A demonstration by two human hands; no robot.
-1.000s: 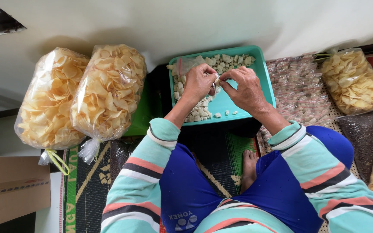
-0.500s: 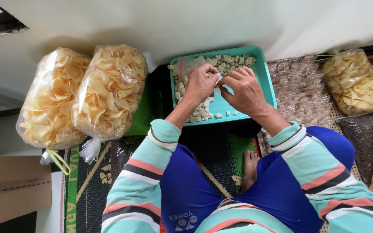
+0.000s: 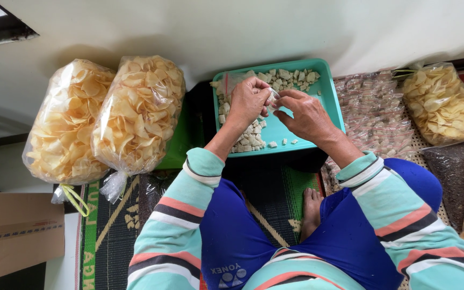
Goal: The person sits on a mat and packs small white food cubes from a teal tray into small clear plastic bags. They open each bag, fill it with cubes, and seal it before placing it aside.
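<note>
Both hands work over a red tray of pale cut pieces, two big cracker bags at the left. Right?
Not quite: the tray is teal, not red, as the head view shows. The left hand and right hand do work over its pale cut pieces, with two big cracker bags at the left.

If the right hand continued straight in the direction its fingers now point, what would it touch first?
Probably the small clear bag pinched between both hands, then the left hand directly behind it. The right hand points left across the teal tray; depth is uncertain.
</note>
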